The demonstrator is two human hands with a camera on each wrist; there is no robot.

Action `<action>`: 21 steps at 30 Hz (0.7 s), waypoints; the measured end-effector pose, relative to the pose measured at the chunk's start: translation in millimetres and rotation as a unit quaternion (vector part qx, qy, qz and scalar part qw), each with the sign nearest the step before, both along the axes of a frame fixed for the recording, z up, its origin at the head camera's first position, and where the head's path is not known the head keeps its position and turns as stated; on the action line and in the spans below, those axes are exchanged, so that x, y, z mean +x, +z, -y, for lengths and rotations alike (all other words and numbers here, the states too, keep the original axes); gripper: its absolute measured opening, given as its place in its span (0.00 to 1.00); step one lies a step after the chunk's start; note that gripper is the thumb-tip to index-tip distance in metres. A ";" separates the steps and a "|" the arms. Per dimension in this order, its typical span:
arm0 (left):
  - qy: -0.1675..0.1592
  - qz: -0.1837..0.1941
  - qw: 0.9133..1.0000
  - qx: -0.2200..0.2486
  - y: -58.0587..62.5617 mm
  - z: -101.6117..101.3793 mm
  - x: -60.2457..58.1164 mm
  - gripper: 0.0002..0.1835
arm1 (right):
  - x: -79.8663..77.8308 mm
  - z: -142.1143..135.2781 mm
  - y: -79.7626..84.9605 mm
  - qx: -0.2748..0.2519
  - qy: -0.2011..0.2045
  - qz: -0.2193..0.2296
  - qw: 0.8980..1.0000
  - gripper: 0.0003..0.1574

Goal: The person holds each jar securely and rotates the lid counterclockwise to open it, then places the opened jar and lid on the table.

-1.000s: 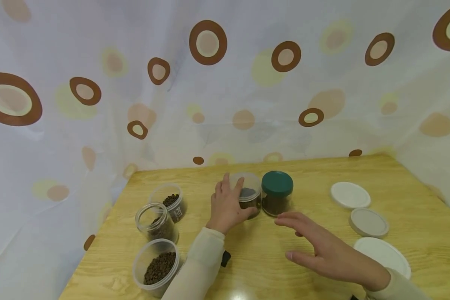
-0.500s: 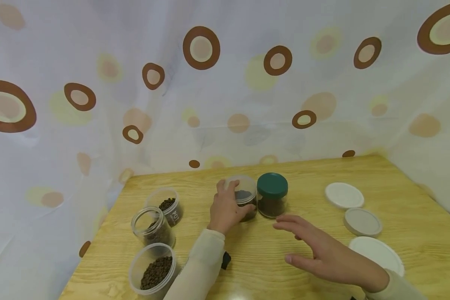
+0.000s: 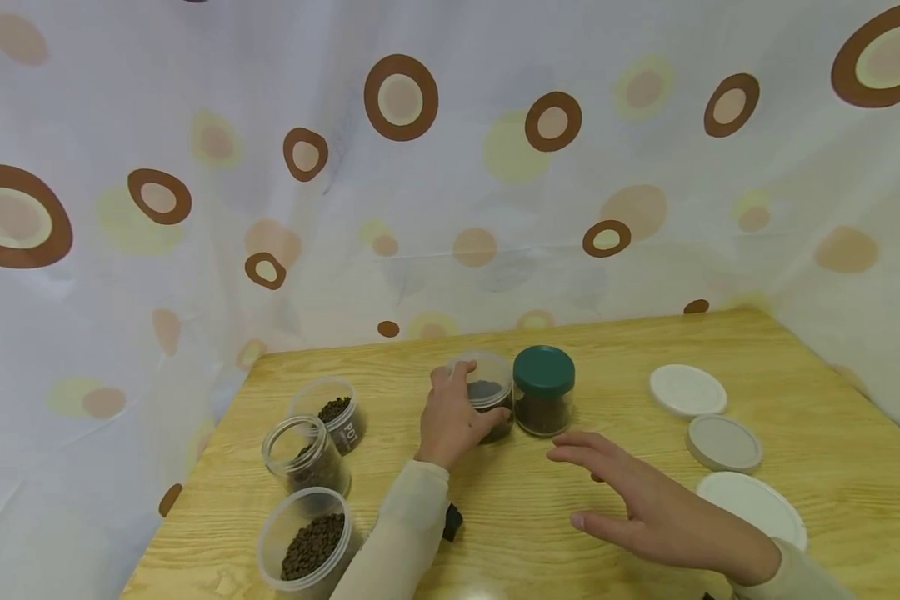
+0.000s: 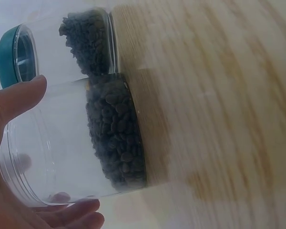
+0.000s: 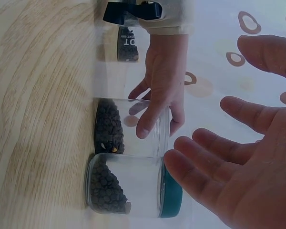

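Note:
My left hand [image 3: 453, 419] grips a clear plastic jar [image 4: 62, 143] partly filled with dark brown pellets, thumb on the near side and fingers around the far side near the rim. This jar stands upright on the table at the back. Right beside it is a clear jar with a green lid [image 3: 544, 371], also holding dark pellets, seen too in the right wrist view as the green-lidded jar [image 5: 128, 186]. My right hand [image 3: 645, 508] hovers in front of the green-lidded jar, fingers extended, thumb apart, holding nothing.
At the left stand three lidless containers of pellets: a tub marked POT [image 3: 348, 429], a clear jar [image 3: 322, 471] and a larger tub [image 3: 270, 546]. On the right lie a white lid [image 3: 687, 390], a greyish lid [image 3: 724, 443] and another white lid [image 3: 757, 504]. A patterned curtain [image 3: 435, 200] surrounds the table.
The head view has shifted slightly, moving the scene a little left and down. Both hands keep nearly the same pose, the left still on its jar and the right still hovering.

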State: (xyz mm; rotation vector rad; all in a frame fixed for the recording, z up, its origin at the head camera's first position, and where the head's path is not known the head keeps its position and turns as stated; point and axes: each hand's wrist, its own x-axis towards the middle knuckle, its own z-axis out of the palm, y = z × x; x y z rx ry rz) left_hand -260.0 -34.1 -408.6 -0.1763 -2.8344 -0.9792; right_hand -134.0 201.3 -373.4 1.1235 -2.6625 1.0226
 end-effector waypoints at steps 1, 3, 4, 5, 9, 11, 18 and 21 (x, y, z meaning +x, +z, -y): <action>0.000 -0.001 1.000 0.001 -0.8 0.4 -0.1 0.42 | -0.3 0.4 0.1 0.001 0.002 -0.001 1.000 0.36; 0.000 -0.006 1.000 0.003 -2.1 1.2 -0.1 0.43 | -0.8 1.4 0.1 0.002 0.004 -0.002 1.000 0.36; -0.002 -0.008 1.000 0.003 -2.7 1.5 -0.1 0.43 | -1.1 1.7 0.1 0.001 0.002 0.001 1.000 0.36; -0.005 -0.011 1.000 0.004 -3.1 1.7 -0.3 0.44 | -1.5 1.9 0.5 0.004 0.004 0.000 1.000 0.36; -0.013 -0.017 1.000 0.009 -4.1 2.6 -1.5 0.45 | -3.0 3.4 2.8 0.004 0.004 0.000 1.000 0.36; -0.010 -0.015 1.000 0.014 -4.5 3.3 -1.6 0.46 | -4.0 4.4 4.2 0.004 0.010 0.001 1.000 0.36; 0.049 -0.009 0.998 0.043 -6.6 4.3 2.6 0.57 | -6.5 8.9 5.6 -0.005 0.017 0.010 1.000 0.36; 0.064 -0.019 0.996 0.053 -4.5 6.2 5.7 0.60 | -7.3 9.8 6.9 -0.007 0.015 0.008 1.000 0.36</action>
